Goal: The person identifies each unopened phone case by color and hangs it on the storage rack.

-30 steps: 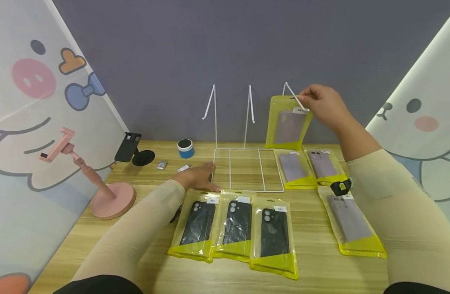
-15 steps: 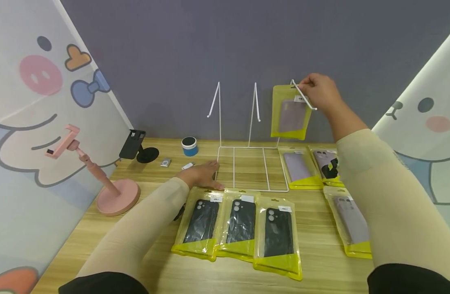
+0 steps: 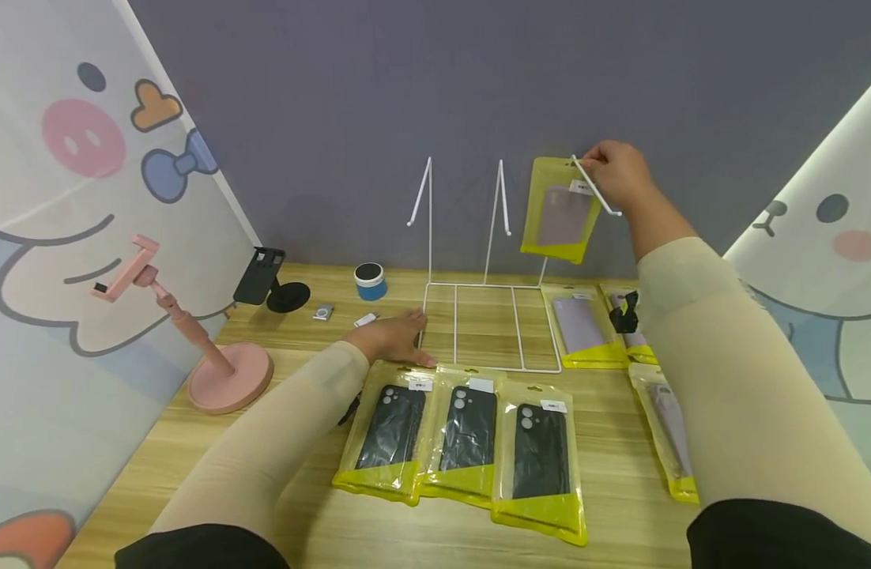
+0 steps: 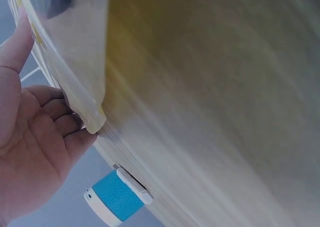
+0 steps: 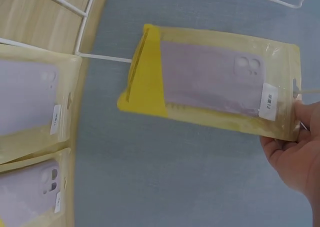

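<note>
At the upper right in the head view, my right hand (image 3: pixel 624 175) pinches the top edge of a yellow-edged clear pouch (image 3: pixel 563 221) holding a lilac phone case. The pouch is at the right hook (image 3: pixel 597 188) of a white wire display rack. In the right wrist view the hook's wire meets the hang hole of the pouch (image 5: pixel 215 72). My left hand (image 3: pixel 393 338) rests at the left side of the rack's base, fingers spread and relaxed. Below it lie pouches with black phone cases (image 3: pixel 391 427), (image 3: pixel 467 427), (image 3: pixel 541 450). The left wrist view shows my left palm (image 4: pixel 40 142) beside a pouch edge.
More lilac-case pouches (image 3: pixel 578 324) lie right of the rack, partly behind my right sleeve. Two other hooks (image 3: pixel 421 190) stand left and middle. A pink phone stand (image 3: pixel 231 379), black phone stand (image 3: pixel 288 297), blue-and-white jar-like cylinder (image 3: pixel 370 283) and small white items (image 3: pixel 323 312) stand left.
My right hand has moved the pouch up and back along the right hook, toward the wall. The left hand stays by the rack's base. The head view has shifted slightly.
</note>
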Available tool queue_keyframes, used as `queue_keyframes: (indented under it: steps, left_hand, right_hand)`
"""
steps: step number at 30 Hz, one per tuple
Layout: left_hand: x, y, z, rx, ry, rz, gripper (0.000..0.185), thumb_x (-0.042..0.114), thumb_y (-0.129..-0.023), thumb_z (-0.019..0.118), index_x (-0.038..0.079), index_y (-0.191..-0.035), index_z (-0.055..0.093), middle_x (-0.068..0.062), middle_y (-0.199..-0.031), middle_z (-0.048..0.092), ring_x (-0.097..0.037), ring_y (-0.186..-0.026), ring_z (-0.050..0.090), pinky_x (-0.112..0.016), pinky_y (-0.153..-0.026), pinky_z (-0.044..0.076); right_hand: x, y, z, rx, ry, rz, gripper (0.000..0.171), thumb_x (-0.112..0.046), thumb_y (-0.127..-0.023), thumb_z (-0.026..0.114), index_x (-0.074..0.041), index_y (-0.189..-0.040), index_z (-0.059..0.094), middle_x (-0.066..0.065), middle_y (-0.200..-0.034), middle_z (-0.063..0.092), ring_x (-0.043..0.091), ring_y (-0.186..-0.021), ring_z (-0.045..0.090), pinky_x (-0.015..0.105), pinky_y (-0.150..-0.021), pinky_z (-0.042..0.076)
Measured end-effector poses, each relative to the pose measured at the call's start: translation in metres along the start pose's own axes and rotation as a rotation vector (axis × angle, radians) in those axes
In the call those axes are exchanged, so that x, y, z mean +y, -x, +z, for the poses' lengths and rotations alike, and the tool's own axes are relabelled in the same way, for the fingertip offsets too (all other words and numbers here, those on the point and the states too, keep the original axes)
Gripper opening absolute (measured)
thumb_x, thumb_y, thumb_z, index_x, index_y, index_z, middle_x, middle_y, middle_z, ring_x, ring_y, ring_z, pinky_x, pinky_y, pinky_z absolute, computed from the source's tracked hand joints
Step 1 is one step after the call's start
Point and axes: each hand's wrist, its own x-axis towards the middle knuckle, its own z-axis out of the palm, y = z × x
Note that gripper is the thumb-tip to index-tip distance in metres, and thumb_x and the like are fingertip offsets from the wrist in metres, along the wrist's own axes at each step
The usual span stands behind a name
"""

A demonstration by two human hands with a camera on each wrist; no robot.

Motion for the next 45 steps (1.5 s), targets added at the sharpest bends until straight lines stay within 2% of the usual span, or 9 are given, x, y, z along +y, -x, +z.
queue_keyframes:
  steps: [3,10,16,21,24,30,38,40,45]
  left_hand:
    - [0.002,0.000,-0.001,0.001,0.004,-0.004,0.111,0.071,-0.083,0.059,0.008,-0.159,0.010,-0.009,-0.166,-0.001,-0.026,-0.153,0.001,-0.050,-0.122,0.013]
    - [0.000,0.000,-0.001,-0.004,0.011,0.005,0.110,0.071,-0.083,0.060,0.008,-0.159,0.010,-0.010,-0.166,-0.001,-0.026,-0.153,0.001,-0.047,-0.122,0.013]
    - [-0.005,-0.001,0.000,0.001,0.030,0.011,0.111,0.070,-0.082,0.061,0.007,-0.158,0.012,-0.010,-0.166,0.001,-0.026,-0.153,0.002,-0.045,-0.123,0.013]
    - [-0.006,-0.001,-0.001,-0.003,0.035,0.019,0.110,0.070,-0.083,0.061,0.006,-0.158,0.011,-0.011,-0.166,0.000,-0.027,-0.153,0.001,-0.046,-0.123,0.012]
    - [-0.008,-0.001,-0.002,-0.008,0.029,0.009,0.110,0.070,-0.083,0.060,0.007,-0.158,0.010,-0.010,-0.166,-0.002,-0.026,-0.153,0.000,-0.046,-0.123,0.013]
    - [-0.011,0.001,-0.002,-0.002,0.025,-0.002,0.109,0.069,-0.084,0.060,0.007,-0.159,0.009,-0.011,-0.166,-0.002,-0.027,-0.153,0.001,-0.047,-0.122,0.014]
    - [-0.013,0.002,-0.002,-0.008,0.042,0.003,0.109,0.067,-0.085,0.060,0.005,-0.158,0.009,-0.012,-0.166,-0.002,-0.028,-0.153,0.001,-0.047,-0.122,0.014]
    - [-0.014,0.002,-0.003,-0.006,0.044,0.009,0.109,0.067,-0.085,0.060,0.005,-0.158,0.010,-0.013,-0.166,-0.001,-0.028,-0.153,0.001,-0.047,-0.122,0.014]
    - [-0.013,0.002,-0.003,-0.005,0.060,-0.001,0.109,0.067,-0.084,0.061,0.007,-0.158,0.010,-0.011,-0.166,-0.002,-0.027,-0.153,0.000,-0.047,-0.122,0.013]
  right_hand:
    - [0.006,0.004,-0.004,0.000,-0.005,-0.014,0.045,-0.032,-0.106,0.036,0.001,-0.131,0.055,0.023,-0.128,0.054,0.034,-0.109,0.049,0.047,-0.090,0.040]
    - [0.027,0.025,-0.021,0.002,-0.057,-0.014,0.053,-0.035,-0.106,0.034,-0.002,-0.147,0.039,0.025,-0.148,0.041,0.042,-0.134,0.039,0.057,-0.109,0.032]
    - [0.051,0.049,-0.029,-0.045,-0.034,-0.038,0.060,-0.043,-0.104,0.037,-0.001,-0.147,0.038,0.027,-0.146,0.042,0.045,-0.132,0.040,0.061,-0.106,0.031]
    - [0.077,0.079,-0.028,-0.170,0.043,-0.027,0.071,-0.056,-0.101,0.037,-0.003,-0.148,0.037,0.029,-0.144,0.042,0.049,-0.130,0.039,0.066,-0.102,0.032]
    - [0.094,0.097,-0.023,-0.241,0.077,-0.028,0.071,-0.057,-0.100,0.038,-0.002,-0.145,0.039,0.029,-0.141,0.044,0.048,-0.128,0.040,0.066,-0.099,0.034]
    - [0.136,0.130,-0.008,-0.364,0.146,-0.061,0.062,-0.047,-0.103,0.044,0.004,-0.139,0.044,0.032,-0.133,0.051,0.050,-0.120,0.049,0.066,-0.094,0.040]
    - [0.186,0.167,0.022,-0.451,0.172,-0.079,0.051,-0.032,-0.099,0.060,0.010,-0.127,0.054,0.034,-0.127,0.052,0.047,-0.110,0.056,0.059,-0.087,0.048]
    - [0.194,0.173,0.028,-0.456,0.179,-0.108,0.045,-0.027,-0.096,0.065,0.010,-0.122,0.058,0.030,-0.116,0.063,0.046,-0.106,0.060,0.056,-0.084,0.051]
    - [0.208,0.179,0.042,-0.458,0.234,-0.147,0.037,-0.021,-0.089,0.072,0.007,-0.111,0.063,0.020,-0.105,0.069,0.039,-0.099,0.063,0.054,-0.084,0.050]
